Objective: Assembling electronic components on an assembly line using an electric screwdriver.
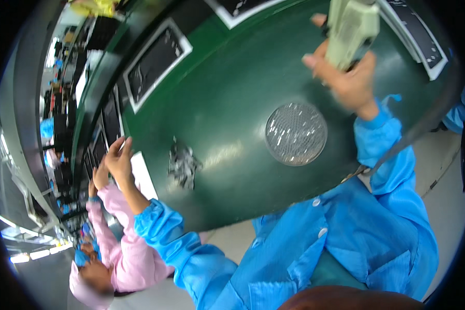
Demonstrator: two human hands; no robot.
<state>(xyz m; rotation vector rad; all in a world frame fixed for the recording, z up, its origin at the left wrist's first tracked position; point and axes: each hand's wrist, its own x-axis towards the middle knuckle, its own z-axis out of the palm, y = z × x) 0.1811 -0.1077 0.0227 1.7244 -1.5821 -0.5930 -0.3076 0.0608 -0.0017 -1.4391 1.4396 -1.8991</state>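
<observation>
My right hand (349, 80) is at the far right of the green bench, with its fingers around the lower part of a pale green device (354, 33). The device's exact kind cannot be told, and its top runs out of view. Nearer to me lies a round clear dish (296, 134) with many small shiny pieces in it. My left hand (120, 161) is raised at the bench's left side, thumb and forefinger brought together; whatever is between them is too small to name. Right of that hand sits a crumpled heap of dark, shiny scraps (183, 165).
A white-framed black tray (157, 64) lies at the back left, and similar trays (418, 36) stand at the far right. A white sheet (143, 175) is beside my left wrist. A co-worker in pink (134, 253) sits close on the left. A dark cable (423, 124) passes my right sleeve.
</observation>
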